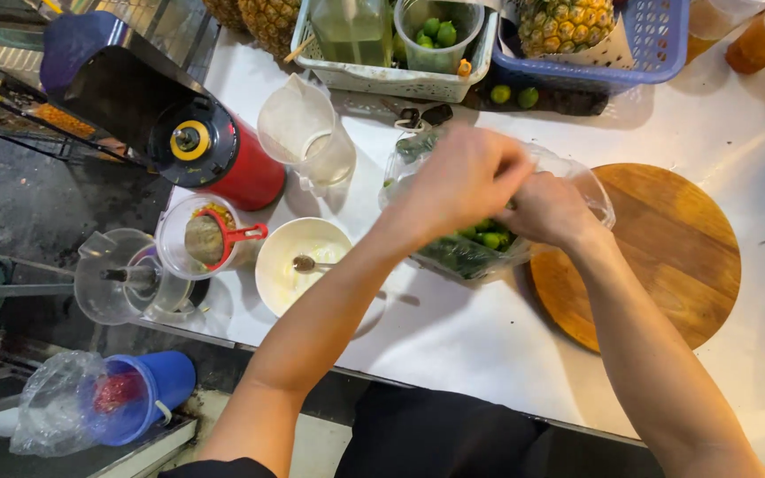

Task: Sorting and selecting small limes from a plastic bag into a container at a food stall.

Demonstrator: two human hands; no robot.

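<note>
Two hands, left hand [462, 177] and right hand [549, 208], clamped on one clear bag [577, 177] of limes [491, 239].

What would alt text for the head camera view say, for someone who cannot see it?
Seen from above, a person's left hand and right hand meet over a clear plastic bag of small green limes on a white counter. A round wooden board lies to the right, a white bowl and red juicer to the left.
</note>
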